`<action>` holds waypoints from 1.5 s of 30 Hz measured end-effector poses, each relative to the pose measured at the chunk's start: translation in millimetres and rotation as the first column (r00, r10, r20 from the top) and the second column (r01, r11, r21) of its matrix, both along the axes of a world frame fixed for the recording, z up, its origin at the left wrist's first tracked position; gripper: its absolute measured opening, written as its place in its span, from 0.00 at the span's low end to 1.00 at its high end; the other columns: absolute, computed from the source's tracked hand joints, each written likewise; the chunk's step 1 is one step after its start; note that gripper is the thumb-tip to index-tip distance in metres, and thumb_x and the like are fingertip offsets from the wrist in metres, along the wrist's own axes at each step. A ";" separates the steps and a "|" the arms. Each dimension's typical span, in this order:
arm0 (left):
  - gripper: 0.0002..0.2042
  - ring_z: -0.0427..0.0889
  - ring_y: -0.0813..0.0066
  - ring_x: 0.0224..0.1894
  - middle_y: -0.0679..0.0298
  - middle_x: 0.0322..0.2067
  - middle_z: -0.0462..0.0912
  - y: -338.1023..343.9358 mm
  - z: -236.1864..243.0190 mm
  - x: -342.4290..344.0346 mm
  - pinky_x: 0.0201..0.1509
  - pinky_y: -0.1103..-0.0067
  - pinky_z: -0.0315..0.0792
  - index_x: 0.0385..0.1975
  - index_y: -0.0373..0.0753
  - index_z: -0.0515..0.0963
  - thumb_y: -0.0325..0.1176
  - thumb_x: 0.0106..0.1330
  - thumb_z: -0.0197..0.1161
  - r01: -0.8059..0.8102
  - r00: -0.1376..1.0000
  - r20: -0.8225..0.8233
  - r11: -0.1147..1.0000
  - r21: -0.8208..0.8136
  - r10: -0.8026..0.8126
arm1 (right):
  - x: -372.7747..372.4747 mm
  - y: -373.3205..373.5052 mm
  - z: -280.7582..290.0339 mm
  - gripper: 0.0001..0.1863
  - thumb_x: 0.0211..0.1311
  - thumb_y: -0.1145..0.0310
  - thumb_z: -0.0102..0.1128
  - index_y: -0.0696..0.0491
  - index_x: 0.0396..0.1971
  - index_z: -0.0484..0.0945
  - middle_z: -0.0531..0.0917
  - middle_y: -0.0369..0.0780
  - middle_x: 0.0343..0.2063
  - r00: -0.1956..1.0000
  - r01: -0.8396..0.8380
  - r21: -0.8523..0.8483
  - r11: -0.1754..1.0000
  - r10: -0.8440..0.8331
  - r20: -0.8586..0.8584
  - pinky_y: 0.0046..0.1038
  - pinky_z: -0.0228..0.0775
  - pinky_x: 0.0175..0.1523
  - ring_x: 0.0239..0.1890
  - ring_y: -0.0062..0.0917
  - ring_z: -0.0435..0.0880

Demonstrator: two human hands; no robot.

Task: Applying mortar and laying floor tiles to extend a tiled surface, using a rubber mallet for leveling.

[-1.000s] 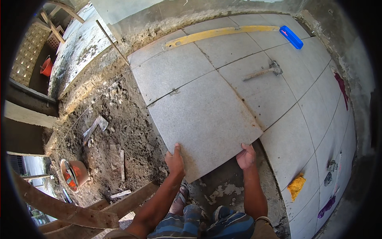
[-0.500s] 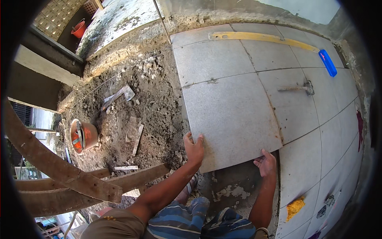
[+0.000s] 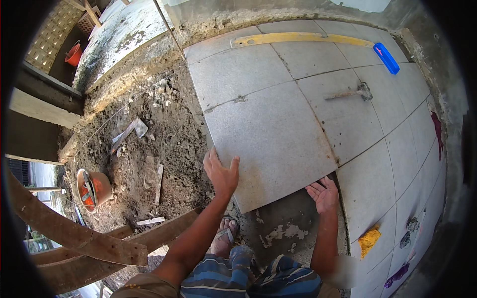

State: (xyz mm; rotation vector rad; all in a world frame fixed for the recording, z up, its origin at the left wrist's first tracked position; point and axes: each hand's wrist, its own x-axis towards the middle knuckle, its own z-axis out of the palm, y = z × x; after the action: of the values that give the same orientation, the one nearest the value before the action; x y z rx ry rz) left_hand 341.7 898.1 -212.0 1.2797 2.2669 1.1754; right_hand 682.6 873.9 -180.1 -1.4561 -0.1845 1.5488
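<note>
Saw illegible pink mark [image 3: 380,51] on blue case [image 3: 389,62]. Straddled tile [image 3: 276,141] edge with left hand [image 3: 221,175], unclear whether gripping; held right hand [image 3: 325,196] open over bare ground [image 3: 276,214].

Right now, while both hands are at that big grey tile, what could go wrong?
The right hand is at the grey floor tile's near edge, so its fingers might get pinched if the tile drops. The sandaled foot is close to the tile's near-left corner, so its bare toes could get bumped. The neighbouring tile is right alongside, so an edge might chip if they knock.
</note>
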 end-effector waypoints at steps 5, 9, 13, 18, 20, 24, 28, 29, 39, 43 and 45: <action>0.47 0.43 0.52 0.79 0.51 0.76 0.50 107.3 -2.4 -18.9 0.78 0.51 0.40 0.73 0.32 0.56 0.67 0.66 0.54 0.155 0.905 -0.305 0.896 -0.415 -0.298 | 4.3 -1.7 -2.8 0.30 0.67 0.52 0.57 0.61 0.57 0.68 0.82 0.56 0.43 0.999 -0.002 0.008 1.000 0.002 -0.040 0.36 0.84 0.48 0.43 0.44 0.86; 0.50 0.38 0.54 0.80 0.51 0.78 0.45 165.4 -14.3 -37.0 0.79 0.52 0.35 0.75 0.30 0.48 0.71 0.68 0.44 0.231 0.787 -0.406 0.832 -0.504 -0.464 | 6.4 -2.6 -2.0 0.31 0.67 0.51 0.58 0.60 0.59 0.65 0.81 0.58 0.45 0.997 -0.016 0.002 1.000 0.016 -0.073 0.40 0.83 0.51 0.45 0.46 0.86; 0.51 0.36 0.55 0.80 0.48 0.78 0.42 169.6 -21.0 -41.4 0.79 0.51 0.32 0.75 0.29 0.44 0.72 0.69 0.38 0.282 0.722 -0.445 0.812 -0.510 -0.530 | 6.1 -1.1 0.3 0.34 0.67 0.50 0.59 0.58 0.62 0.61 0.79 0.62 0.49 0.996 0.017 -0.012 1.000 -0.018 -0.084 0.42 0.81 0.54 0.50 0.49 0.84; 0.51 0.38 0.53 0.80 0.47 0.77 0.43 177.2 -19.6 -33.9 0.79 0.51 0.31 0.75 0.29 0.46 0.71 0.68 0.42 0.250 0.704 -0.470 0.805 -0.537 -0.533 | -3.5 -0.7 1.1 0.39 0.67 0.50 0.60 0.60 0.67 0.58 0.77 0.64 0.53 0.994 0.098 -0.086 0.991 -0.102 -0.040 0.42 0.80 0.54 0.53 0.51 0.82; 0.51 0.38 0.53 0.80 0.49 0.78 0.43 186.8 -19.0 -29.6 0.79 0.50 0.31 0.76 0.31 0.46 0.71 0.68 0.44 0.299 0.686 -0.462 0.797 -0.524 -0.562 | -8.1 0.7 7.0 0.34 0.66 0.50 0.61 0.59 0.62 0.63 0.80 0.58 0.51 0.998 0.050 -0.130 0.990 -0.056 -0.037 0.41 0.80 0.53 0.50 0.47 0.84; 0.52 0.39 0.55 0.80 0.52 0.78 0.44 203.6 -22.8 -16.0 0.79 0.49 0.31 0.76 0.33 0.47 0.74 0.66 0.43 0.386 0.632 -0.451 0.761 -0.522 -0.630 | -5.0 9.7 37.4 0.28 0.70 0.55 0.58 0.58 0.60 0.66 0.84 0.54 0.46 0.973 0.012 -0.123 0.992 0.017 0.232 0.36 0.82 0.46 0.42 0.40 0.88; 0.52 0.40 0.55 0.80 0.52 0.78 0.45 207.9 -25.4 -12.2 0.79 0.49 0.32 0.76 0.33 0.47 0.74 0.66 0.43 0.403 0.641 -0.476 0.792 -0.459 -0.602 | 19.6 63.9 61.4 0.20 0.69 0.57 0.60 0.56 0.52 0.76 0.86 0.41 0.33 0.791 -0.130 0.033 0.991 0.084 0.606 0.23 0.78 0.34 0.29 0.21 0.85; 0.52 0.40 0.55 0.80 0.51 0.78 0.45 207.9 -25.4 -12.3 0.79 0.50 0.33 0.76 0.32 0.47 0.74 0.66 0.43 0.385 0.635 -0.483 0.789 -0.478 -0.603 | 26.3 87.2 59.0 0.20 0.69 0.56 0.61 0.56 0.50 0.78 0.86 0.40 0.31 0.770 -0.162 0.058 0.985 0.090 0.632 0.21 0.76 0.34 0.28 0.18 0.83; 0.52 0.38 0.53 0.80 0.50 0.77 0.44 208.5 -20.0 -18.9 0.79 0.51 0.33 0.76 0.31 0.46 0.74 0.66 0.43 0.449 0.618 -0.455 0.763 -0.465 -0.641 | 35.1 329.8 -32.9 0.27 0.71 0.47 0.49 0.53 0.55 0.79 0.86 0.48 0.37 -0.342 -0.258 -0.160 0.953 0.065 0.937 0.45 0.78 0.49 0.43 0.48 0.85; 0.52 0.38 0.52 0.80 0.50 0.78 0.44 207.7 -20.2 -20.2 0.79 0.50 0.33 0.75 0.31 0.47 0.73 0.66 0.45 0.469 0.625 -0.451 0.768 -0.436 -0.637 | 47.9 326.7 -22.4 0.25 0.64 0.47 0.57 0.49 0.52 0.80 0.82 0.48 0.55 -0.162 -0.070 -0.366 0.928 0.352 0.922 0.44 0.75 0.58 0.57 0.45 0.81; 0.52 0.38 0.52 0.80 0.50 0.78 0.44 208.0 -20.4 -21.4 0.79 0.50 0.33 0.76 0.32 0.47 0.73 0.66 0.45 0.467 0.627 -0.463 0.779 -0.419 -0.626 | 57.7 318.5 -20.0 0.23 0.63 0.49 0.60 0.49 0.51 0.81 0.81 0.47 0.55 -0.027 -0.033 -0.354 0.935 0.354 0.935 0.45 0.76 0.58 0.57 0.45 0.81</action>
State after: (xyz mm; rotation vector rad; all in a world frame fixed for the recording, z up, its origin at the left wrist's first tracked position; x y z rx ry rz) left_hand 320.4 1106.1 -232.4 2.2312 1.9907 0.2488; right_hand 740.3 1192.4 -200.1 -2.6344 -1.1758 0.2738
